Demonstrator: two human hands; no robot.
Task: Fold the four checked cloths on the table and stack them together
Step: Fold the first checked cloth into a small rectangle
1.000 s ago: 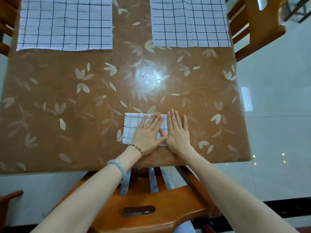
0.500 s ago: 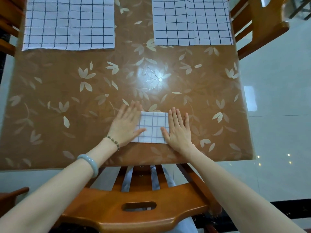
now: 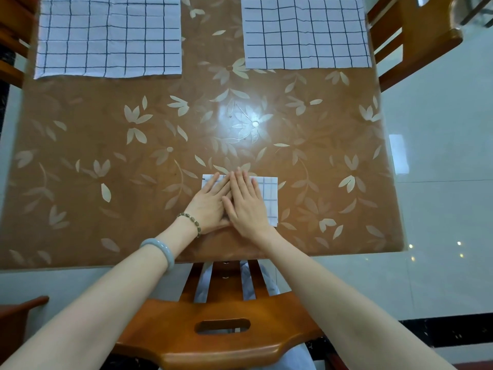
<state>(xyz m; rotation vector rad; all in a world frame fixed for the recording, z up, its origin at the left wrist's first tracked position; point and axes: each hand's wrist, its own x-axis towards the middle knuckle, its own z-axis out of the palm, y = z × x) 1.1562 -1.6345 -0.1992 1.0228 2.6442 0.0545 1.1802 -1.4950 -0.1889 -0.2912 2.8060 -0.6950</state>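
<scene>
Palms flatten the folded cloth (image 3: 270, 194) at six o'clock.
Left hand (image 3: 210, 202) and right hand (image 3: 248, 209) press side by side, fingers straight, grasping nothing.

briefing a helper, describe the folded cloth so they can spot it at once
On the brown leaf-patterned table, look at the near edge. The folded cloth lies there under the left hand and right hand: a small rectangle, unlike the far-left cloth and far-right cloth, spread open.

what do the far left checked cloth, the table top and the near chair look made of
Far left checked cloth: thin woven fabric, matt, maybe cotton; fine creases, wavy hem.
Table top: glossy leaf-printed surface, plastic cover or glass, unclear which; it mirrors a lamp.
Near chair: varnished orange-brown wood; smooth sheen.
</scene>
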